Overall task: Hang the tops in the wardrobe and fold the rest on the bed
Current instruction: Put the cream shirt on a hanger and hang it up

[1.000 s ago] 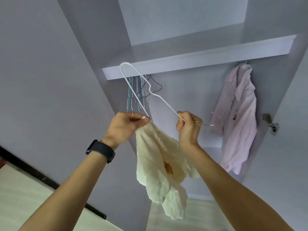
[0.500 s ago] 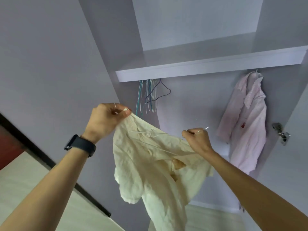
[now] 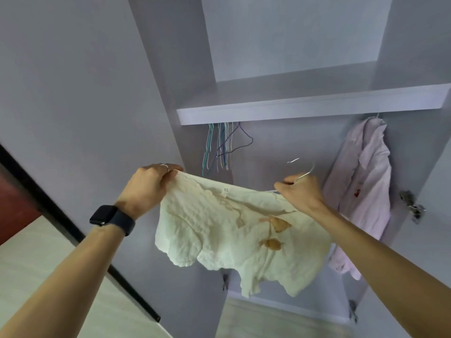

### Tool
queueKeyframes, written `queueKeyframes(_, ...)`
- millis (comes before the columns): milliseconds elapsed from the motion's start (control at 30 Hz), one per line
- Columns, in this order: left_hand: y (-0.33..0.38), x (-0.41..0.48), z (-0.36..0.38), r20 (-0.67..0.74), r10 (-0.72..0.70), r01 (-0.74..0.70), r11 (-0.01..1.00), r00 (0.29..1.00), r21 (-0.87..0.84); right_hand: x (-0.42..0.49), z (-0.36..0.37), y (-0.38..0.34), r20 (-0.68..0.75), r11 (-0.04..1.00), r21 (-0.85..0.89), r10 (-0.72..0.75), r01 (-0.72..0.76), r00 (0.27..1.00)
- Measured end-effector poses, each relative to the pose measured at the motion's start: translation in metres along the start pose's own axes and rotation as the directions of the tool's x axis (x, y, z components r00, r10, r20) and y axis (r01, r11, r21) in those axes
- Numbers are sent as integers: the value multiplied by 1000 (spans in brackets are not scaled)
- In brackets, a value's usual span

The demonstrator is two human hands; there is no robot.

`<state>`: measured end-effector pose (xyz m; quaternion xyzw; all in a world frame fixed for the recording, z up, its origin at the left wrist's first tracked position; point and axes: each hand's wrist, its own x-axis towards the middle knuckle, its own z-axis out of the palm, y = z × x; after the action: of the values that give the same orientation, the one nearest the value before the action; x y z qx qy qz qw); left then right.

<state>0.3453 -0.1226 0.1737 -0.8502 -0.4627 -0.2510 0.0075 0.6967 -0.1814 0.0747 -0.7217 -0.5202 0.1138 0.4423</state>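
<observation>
A cream top (image 3: 234, 235) with brownish patches hangs spread between my two hands in front of the open wardrobe (image 3: 305, 103). My left hand (image 3: 148, 189) pinches its left shoulder edge. My right hand (image 3: 300, 193) grips the right side of the neckline together with a white wire hanger (image 3: 305, 170), whose hook sticks up above my fingers. The rest of the hanger is hidden inside the top.
Several empty wire hangers (image 3: 223, 145) hang bunched at the left under the shelf. A pale pink shirt (image 3: 361, 191) hangs at the right. The wardrobe's left side panel (image 3: 170, 93) and door hinges (image 3: 412, 203) are close by. Light floor lies below.
The hanger, held bare above the top a second ago, has slid inside the top. My hands have moved apart, spreading the garment wide, and the view has shifted closer to the wardrobe.
</observation>
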Motion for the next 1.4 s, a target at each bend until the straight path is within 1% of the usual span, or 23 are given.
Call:
queueKeyframes(67, 4, 4, 2, -5, -4, 4, 1000, 1000, -1, -1, 2, -7, 54, 987, -144, -62, 69, 997)
queueKeyframes(133, 12, 7, 7, 33, -6, 6, 1000, 999, 8, 0, 0, -23, 43, 985, -101, -137, 141, 990)
queueKeyframes(200, 26, 10, 18, 68, 44, -40, 998, 997, -51, 6, -1, -46, 24, 974, -41, -220, 221, 975)
queueKeyframes(233, 34, 11, 23, 68, 64, -56, 992, 996, -112, 8, -1, -57, 63, 962, -54, -264, 267, 963)
queueKeyframes(300, 49, 15, 33, 60, 72, -59, 977, 996, -204, 11, 3, -76, 228, 915, -185, -314, 358, 922)
queueKeyframes(367, 56, 18, 41, 109, 59, -36, 979, 992, -203, 12, 7, -88, 338, 865, -284, -313, 413, 888)
queueKeyframes(400, 56, 17, 44, 157, 46, -18, 983, 986, -180, 15, 6, -92, 325, 870, -277, -316, 409, 891)
queueKeyframes(467, 49, 10, 51, 244, -12, 63, 977, 970, -203, 22, 1, -98, 222, 911, -203, -314, 359, 923)
queueKeyframes(533, 40, 0, 59, 263, -93, 161, 954, 960, -251, 30, -6, -97, 149, 934, -148, -305, 326, 941)
queueKeyframes(600, 34, -6, 65, 240, -144, 216, 928, 960, -303, 31, -8, -93, 162, 938, -136, -297, 319, 941)
queueKeyframes(667, 30, -9, 65, 233, -128, 211, 902, 964, -377, 28, -6, -87, 220, 938, -145, -280, 315, 934)
queueKeyframes(733, 28, -10, 62, 243, -139, 235, 870, 960, -433, 23, -1, -80, 277, 931, -174, -267, 322, 923)
queueKeyframes(800, 33, -11, 59, 291, -137, 263, 851, 947, -455, 21, 2, -73, 286, 949, -150, -227, 278, 931)
queueKeyframes(867, 45, -8, 61, 328, -87, 224, 886, 941, -406, 17, 9, -72, 308, 962, -112, -206, 251, 929)
queueKeyframes(933, 63, 0, 66, 280, -7, 115, 922, 960, -370, 11, 15, -77, 351, 957, -63, -245, 284, 904)
queueKeyframes(1000, 79, 6, 68, 212, 54, 29, 928, 976, -370, 8, 13, -79, 402, 955, 82, -293, 285, 867)
queueKeyframes(1067, 79, 5, 70, 192, 50, 35, 910, 980, -413, 10, 1, -66, 450, 949, 255, -285, 184, 847)
queueKeyframes(1133, 71, -1, 71, 162, 18, 57, 891, 987, -450, 16, -9, -34, 431, 939, 343, -162, 4, 888)
queueKeyframes(1167, 66, -4, 71, 149, -4, 72, 889, 989, -452, 17, -12, -15, 435, 956, 286, -76, -58, 897)
queueKeyframes(1233, 58, -7, 72, 147, -49, 109, 895, 988, -433, 11, -6, 17, 499, 996, 56, 37, -75, 866)
queueKeyframes(1267, 55, -6, 73, 160, -59, 120, 906, 985, -406, 5, 1, 31, 516, 996, -3, 79, -90, 853)
queueKeyframes(1333, 55, -3, 75, 198, -65, 135, 923, 978, -362, -9, 14, 38, 492, 992, 41, 87, -122, 867)
queueKeyframes(1400, 61, 3, 80, 254, -60, 153, 918, 965, -366, -19, 25, 33, 421, 993, 77, 49, -89, 906)
